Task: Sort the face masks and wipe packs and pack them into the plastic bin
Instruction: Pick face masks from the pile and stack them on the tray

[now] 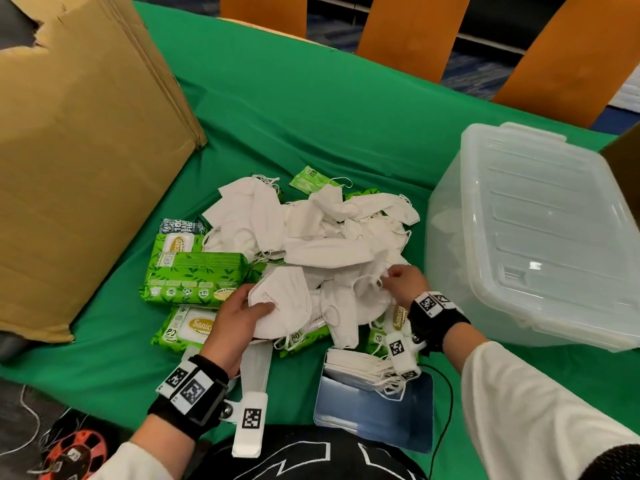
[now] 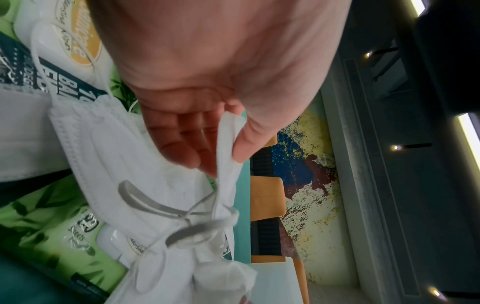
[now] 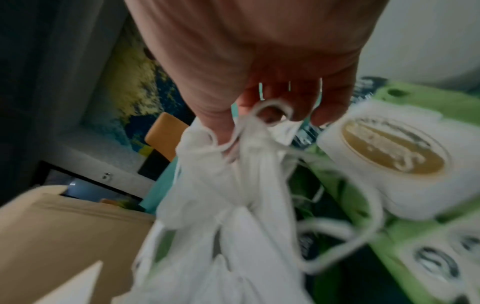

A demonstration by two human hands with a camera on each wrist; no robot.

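Note:
A heap of white face masks (image 1: 325,233) lies mid-table over green wipe packs (image 1: 194,275). My left hand (image 1: 239,313) pinches a folded white mask (image 1: 280,303) between thumb and fingers; the left wrist view shows the same mask (image 2: 145,185) in that pinch. My right hand (image 1: 403,280) grips another mask (image 1: 363,292) from the heap by its edge and ear loops, seen bunched under the right hand (image 3: 259,115) as mask (image 3: 233,195). A neat stack of masks (image 1: 360,367) lies near me. The clear plastic bin (image 1: 533,233) stands at the right with its lid on.
A big cardboard box (image 1: 76,161) fills the left side of the green table (image 1: 311,116). A blue tablet-like slab (image 1: 374,414) lies under the mask stack. Orange chair backs (image 1: 412,32) stand beyond the far edge. A second brown box corner (image 1: 623,150) shows at the right.

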